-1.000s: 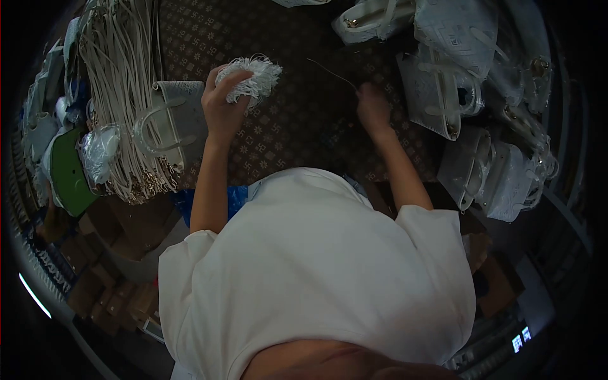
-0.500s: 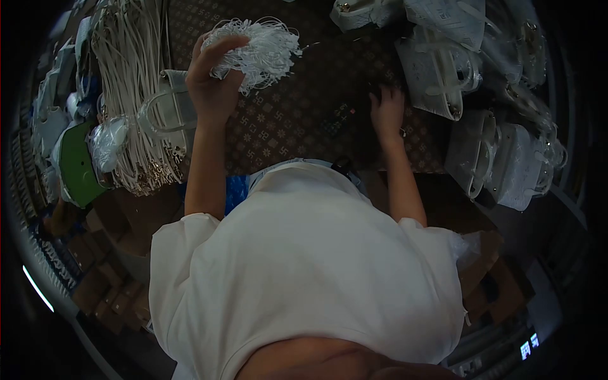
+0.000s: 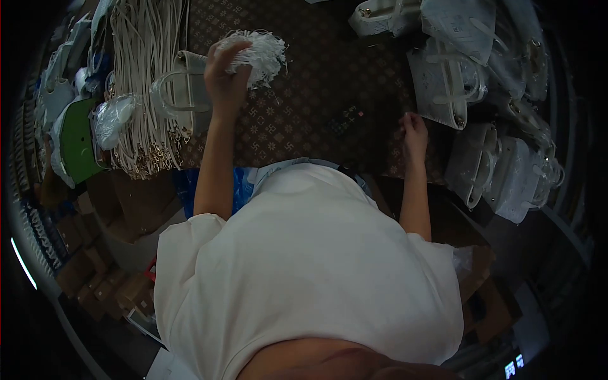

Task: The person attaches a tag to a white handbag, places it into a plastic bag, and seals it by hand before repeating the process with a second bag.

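Observation:
My left hand [image 3: 227, 77] is closed round a thick bundle of thin white strings [image 3: 263, 58], raised over the patterned brown tabletop [image 3: 278, 126]. Loose string ends stick out on the bundle's right side. On the right, my right hand [image 3: 415, 134] hovers near the table edge with its fingers pressed together. Whatever may be between those fingertips is too small and dark to make out. Close to it lies a pale handbag [image 3: 440, 85] in clear plastic. A dark object with small coloured spots [image 3: 347, 120], like a remote control, lies between my hands.
Long beige straps with metal clasps [image 3: 149, 95] hang at the left, beside a pale handbag with a looped handle [image 3: 190, 88]. A green bag piece [image 3: 79, 142] is farther left. More wrapped bags [image 3: 500, 168] crowd the right side. Cardboard boxes [image 3: 104, 285] are behind on the left.
My right hand has drawn back and to the right, and its spread fingers have come together. My left hand still holds the string bundle. The whole view has shifted slightly.

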### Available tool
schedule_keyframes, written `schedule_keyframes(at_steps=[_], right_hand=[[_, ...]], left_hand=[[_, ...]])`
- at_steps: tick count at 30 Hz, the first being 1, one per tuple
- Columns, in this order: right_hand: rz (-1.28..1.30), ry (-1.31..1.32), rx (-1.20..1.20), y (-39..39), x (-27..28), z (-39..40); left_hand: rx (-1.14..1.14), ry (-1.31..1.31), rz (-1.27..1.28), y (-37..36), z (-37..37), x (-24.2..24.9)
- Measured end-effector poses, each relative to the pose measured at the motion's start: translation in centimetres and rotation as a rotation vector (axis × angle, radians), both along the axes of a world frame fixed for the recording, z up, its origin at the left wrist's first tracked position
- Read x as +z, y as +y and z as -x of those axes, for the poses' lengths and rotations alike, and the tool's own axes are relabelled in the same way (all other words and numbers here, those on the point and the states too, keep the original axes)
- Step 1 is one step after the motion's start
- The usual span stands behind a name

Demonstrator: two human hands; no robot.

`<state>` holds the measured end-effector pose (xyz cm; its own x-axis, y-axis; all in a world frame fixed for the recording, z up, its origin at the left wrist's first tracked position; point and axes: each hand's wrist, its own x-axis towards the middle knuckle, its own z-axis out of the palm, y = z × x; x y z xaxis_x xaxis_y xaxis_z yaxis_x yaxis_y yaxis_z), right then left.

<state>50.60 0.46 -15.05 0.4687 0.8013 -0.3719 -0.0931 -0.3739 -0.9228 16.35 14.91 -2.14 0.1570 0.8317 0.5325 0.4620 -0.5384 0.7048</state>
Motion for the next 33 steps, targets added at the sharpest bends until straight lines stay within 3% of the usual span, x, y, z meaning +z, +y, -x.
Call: schedule_keyframes(at_steps=[1, 3, 4, 5, 6, 8, 9, 13, 15, 18, 21, 22, 24, 26, 27, 29, 33], right_hand=[[0.006, -0.006, -0.011, -0.5, 0.3, -0.3], [0.056, 0.096, -0.032, -1.3, 0.8, -0.5], [0.059, 0.093, -0.044, -1.6, 1.3, -0.4], [0.099, 0.056, -0.011, -1.8, 2.0, -0.2], [0.137, 0.017, 0.021, -2.0, 2.6, -0.1], [0.141, -0.080, 0.044, -2.5, 2.9, -0.1], [0.154, -0.165, 0.089, -3.0, 3.0, 0.0], [0.068, -0.109, 0.114, -3.9, 3.9, 1.2], [0.042, -0.073, 0.166, -3.8, 4.3, 1.7], [0.023, -0.029, 0.180, -3.2, 4.3, 2.9], [-0.050, -0.118, 0.257, -2.6, 4.7, 4.5], [-0.050, -0.122, 0.257, -2.4, 5.0, 5.0], [-0.203, -0.437, 0.311, -1.8, 5.9, 6.1], [-0.212, -0.409, 0.314, -1.2, 6.5, 7.1], [-0.221, -0.383, 0.321, -0.8, 6.8, 7.6], [-0.302, -0.396, 0.350, 0.1, 8.1, 8.9], [-0.516, -0.498, 0.437, 1.8, 9.1, 12.1]], left_hand=[[-0.011, -0.006, 0.006, 0.4, -0.4, -2.1], [0.029, 0.308, 0.058, 0.7, -1.2, -7.7], [0.017, 0.305, 0.060, 0.4, -1.6, -10.6], [0.039, 0.528, 0.101, 0.0, -2.0, -13.5], [0.060, 0.750, 0.138, -0.2, -3.1, -13.5], [0.019, 0.670, 0.174, -0.9, -4.0, -12.9], [0.066, 0.699, 0.138, -1.6, -4.9, -10.3], [0.076, 0.658, -0.077, -4.2, -7.7, -8.5], [-0.134, 0.681, -0.021, -6.1, -9.9, -10.2], [-0.081, 0.691, 0.169, -8.1, -13.6, -12.6], [-0.023, 0.602, 0.280, -7.8, -14.7, -13.9], [-0.120, 0.490, 0.390, -7.4, -14.2, -14.0], [-0.216, 0.378, 0.495, -7.1, -12.8, -13.5], [-0.185, 0.054, 0.836, -7.3, -11.2, -11.1], [-0.180, 0.055, 0.833, -7.4, -10.4, -10.0], [-0.239, -0.287, 0.943, -8.0, -8.9, -7.6], [-0.196, -0.423, 0.883, -9.6, -6.9, -3.1]])
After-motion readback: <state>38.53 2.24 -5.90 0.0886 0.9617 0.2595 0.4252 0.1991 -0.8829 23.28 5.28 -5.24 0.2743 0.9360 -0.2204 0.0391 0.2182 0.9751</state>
